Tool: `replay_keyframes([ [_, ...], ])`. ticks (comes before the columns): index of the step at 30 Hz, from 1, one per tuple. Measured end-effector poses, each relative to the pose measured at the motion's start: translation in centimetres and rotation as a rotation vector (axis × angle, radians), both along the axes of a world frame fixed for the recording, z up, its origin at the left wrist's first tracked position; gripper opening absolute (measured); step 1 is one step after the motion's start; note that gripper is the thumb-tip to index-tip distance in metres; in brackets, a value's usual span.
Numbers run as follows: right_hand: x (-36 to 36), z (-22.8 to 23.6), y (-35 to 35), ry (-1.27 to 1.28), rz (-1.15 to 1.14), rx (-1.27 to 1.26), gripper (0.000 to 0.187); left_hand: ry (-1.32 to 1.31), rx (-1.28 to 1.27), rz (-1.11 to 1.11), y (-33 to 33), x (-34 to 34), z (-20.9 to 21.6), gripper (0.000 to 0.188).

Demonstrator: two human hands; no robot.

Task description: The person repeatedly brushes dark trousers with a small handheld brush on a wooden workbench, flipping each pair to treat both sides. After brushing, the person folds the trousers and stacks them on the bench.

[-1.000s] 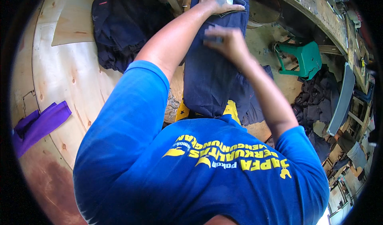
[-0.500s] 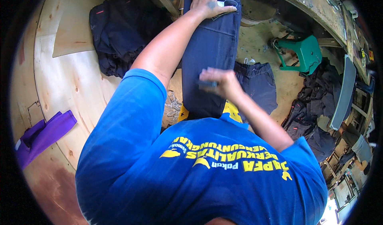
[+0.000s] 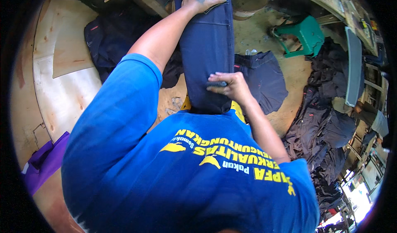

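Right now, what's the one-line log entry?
left hand: spread on dark-blue cloth garment | right hand: holding small dark object at garment's nearer half

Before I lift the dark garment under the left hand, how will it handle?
The dark garment will likely flop, being stitched cloth. It probably won't roll, since it lies flat beneath the left hand.

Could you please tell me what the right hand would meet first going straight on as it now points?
The right hand points leftward across the dark trousers, so it would likely meet their cloth first, though depth is unclear and it may be touching them now.
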State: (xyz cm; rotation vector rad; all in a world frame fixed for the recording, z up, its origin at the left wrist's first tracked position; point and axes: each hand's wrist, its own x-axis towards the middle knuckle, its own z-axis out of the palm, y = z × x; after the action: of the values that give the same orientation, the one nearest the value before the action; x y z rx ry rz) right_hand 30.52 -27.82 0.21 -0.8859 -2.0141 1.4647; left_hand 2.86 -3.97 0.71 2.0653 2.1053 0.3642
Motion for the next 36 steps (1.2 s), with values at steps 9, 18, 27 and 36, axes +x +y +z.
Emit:
replay_keyframes([
  [9,2.8,3.7,-9.9,0.356,-0.533,-0.936,0.046,-0.049,0.190,0.241,-5.2,3.0,-1.6,0.106],
  [18,23.6,-8.9,-27.6,-0.889,-0.781,-0.797,0.040,-0.063,-0.039,-0.340,-31.4,-1.6,3.4,0.063],
  [27,27.2,-5.8,-9.0,-1.104,-0.993,0.154,0.040,-0.055,0.115,-0.513,-17.8,-0.1,-0.3,0.094],
  [36,4.1,-1.3,-4.3,-0.180,-0.874,0.212,0.029,0.016,0.025,-0.213,-4.7,-5.0,-2.9,0.083],
])
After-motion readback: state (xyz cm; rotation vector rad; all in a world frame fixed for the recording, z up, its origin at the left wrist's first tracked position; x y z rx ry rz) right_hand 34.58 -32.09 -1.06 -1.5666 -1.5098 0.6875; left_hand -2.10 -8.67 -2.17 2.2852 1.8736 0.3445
